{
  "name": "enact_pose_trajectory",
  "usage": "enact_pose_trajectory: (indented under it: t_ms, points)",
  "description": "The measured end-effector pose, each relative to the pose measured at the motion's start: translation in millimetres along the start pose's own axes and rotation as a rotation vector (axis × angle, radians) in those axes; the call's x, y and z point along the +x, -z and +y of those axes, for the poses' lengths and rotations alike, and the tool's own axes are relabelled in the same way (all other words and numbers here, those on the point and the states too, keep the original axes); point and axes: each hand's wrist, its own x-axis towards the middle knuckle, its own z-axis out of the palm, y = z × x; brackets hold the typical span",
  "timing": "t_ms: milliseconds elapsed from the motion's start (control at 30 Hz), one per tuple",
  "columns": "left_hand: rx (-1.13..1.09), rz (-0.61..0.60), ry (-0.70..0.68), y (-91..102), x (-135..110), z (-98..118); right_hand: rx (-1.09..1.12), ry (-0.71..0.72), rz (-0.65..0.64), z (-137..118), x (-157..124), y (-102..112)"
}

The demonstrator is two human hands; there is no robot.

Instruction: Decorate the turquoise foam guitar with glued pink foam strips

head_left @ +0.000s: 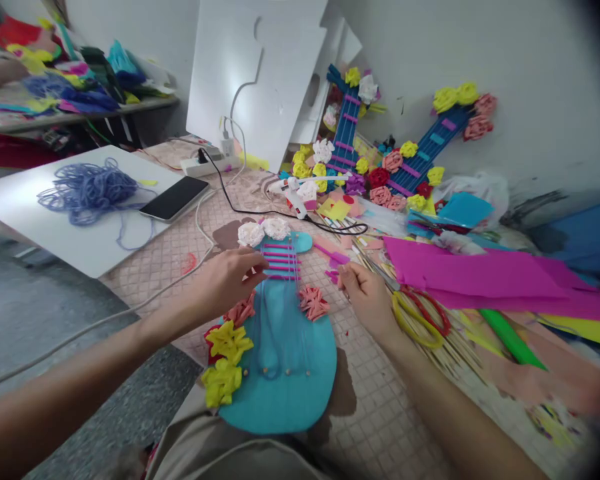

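Turquoise, the flower-trimmed guitar lies on the table; our left hand curls at its neck, grip unclear. Our right hand, fingertips together, is by magenta scraps; any hold we cannot tell.

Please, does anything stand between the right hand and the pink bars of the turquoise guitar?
Between the right hand and the pink bars, only pink pieces show, near the hand; nothing else visible stands there.

left hand palm down, fingers bent; right hand pinching, thumb against forefinger; forearms bare, angled inward.
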Motion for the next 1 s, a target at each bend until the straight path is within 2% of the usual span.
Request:
enact_pose_trajectory:
  t_ms: [133,267,333,500,600,800,1000]
  points:
    - [0.106,-0.029,-0.032,-11.2,13.3,-1.5,0.151,-0.051,0.000,16.8,2.2,1.3]
    - [0.170,-0.041,-0.094,-20.6,17.1,0.5,0.248,-0.072,0.000,23.3,1.8,1.7]
    - [0.181,-0.046,-0.103,-23.7,18.3,-0.3,0.197,-0.073,0.010,23.9,1.3,3.3]
    - [0.162,-0.022,-0.091,-24.3,19.2,-1.5,-0.094,-0.040,0.081,26.3,-0.8,9.7]
    - [0.081,0.023,-0.044,-19.9,16.5,0.5,-0.193,-0.008,0.033,29.1,-0.3,12.1]
    - [-0.138,0.033,0.075,-6.2,13.5,-1.0,-0.223,0.073,-0.051,29.8,-1.3,12.1]
    - [-0.147,0.040,0.071,-4.8,24.5,-11.6,-0.262,0.090,-0.049,27.7,-5.4,14.9]
